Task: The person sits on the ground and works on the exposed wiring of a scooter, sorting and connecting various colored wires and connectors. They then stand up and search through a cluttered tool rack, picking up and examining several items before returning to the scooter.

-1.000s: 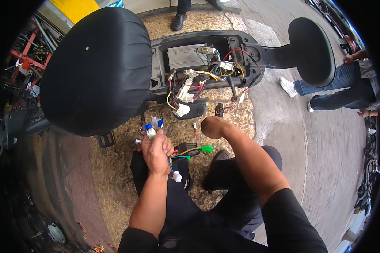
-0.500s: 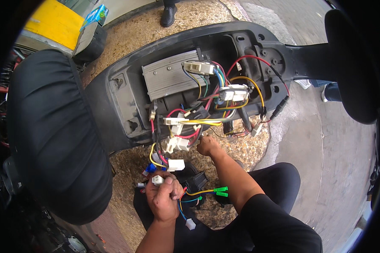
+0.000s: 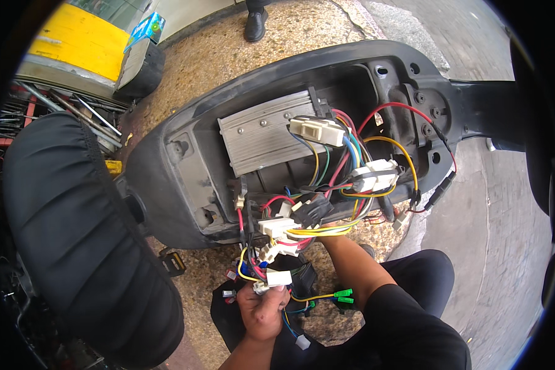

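Left hand [image 3: 262, 314] in the head view is curled closed around what looks like a small white plug [image 3: 261, 288], just below the edge of the black tray [image 3: 182, 176]; the right hand is mostly hidden behind hanging wires [image 3: 328, 232], only its forearm [image 3: 359, 264] showing clearly, so I cannot tell its state. The plug is probably light, hard and slightly slick, with a clip that could snap; its wires should bend softly but might pull loose, so the plastic body seems the best hold.

Black tray [image 3: 182, 179]: 1 silver box [image 3: 268, 132] inside; wires [image 3: 330, 232], white connectors [image 3: 276, 227] over near edge.
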The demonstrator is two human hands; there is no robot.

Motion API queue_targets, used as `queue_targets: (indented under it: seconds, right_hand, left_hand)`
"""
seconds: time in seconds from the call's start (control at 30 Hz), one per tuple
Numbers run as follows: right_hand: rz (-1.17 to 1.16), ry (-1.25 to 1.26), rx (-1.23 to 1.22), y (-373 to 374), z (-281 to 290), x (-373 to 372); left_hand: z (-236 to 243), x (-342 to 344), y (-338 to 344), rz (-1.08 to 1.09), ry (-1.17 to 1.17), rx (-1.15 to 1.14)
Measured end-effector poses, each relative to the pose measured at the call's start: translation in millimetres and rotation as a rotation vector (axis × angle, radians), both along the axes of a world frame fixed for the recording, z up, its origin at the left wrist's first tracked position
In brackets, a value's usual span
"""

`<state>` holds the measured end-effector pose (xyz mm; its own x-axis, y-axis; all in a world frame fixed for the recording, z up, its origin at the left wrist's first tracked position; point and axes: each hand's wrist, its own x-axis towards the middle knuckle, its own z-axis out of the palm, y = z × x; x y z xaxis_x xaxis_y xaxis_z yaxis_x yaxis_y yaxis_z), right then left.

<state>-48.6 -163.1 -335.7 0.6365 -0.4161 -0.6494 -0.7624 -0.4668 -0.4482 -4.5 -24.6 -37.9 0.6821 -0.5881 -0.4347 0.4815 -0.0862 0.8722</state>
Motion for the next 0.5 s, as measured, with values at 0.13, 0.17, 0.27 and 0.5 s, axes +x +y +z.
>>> queue_targets:
  seconds: [0.13, 0.17, 0.27, 0.5]
  right_hand:
    - [-0.027, -0.009, -0.005, 3, -10, 2]
    - [-0.033, -0.010, -0.003, 2, -12, 3]
    - [-0.064, -0.024, -0.007, 2, -17, 6]
    - [-0.163, -0.108, -0.046, 8, -28, -3]
  left_hand:
    - [-3, 3, 0, 0.008, 0.007, -0.005]
    - [-3, 3, 1, 0.001, 0.005, -0.006]
    - [-4, 7, 1, -0.027, -0.010, -0.014]
    - [-6, 9, 1, -0.037, -0.033, -0.017]
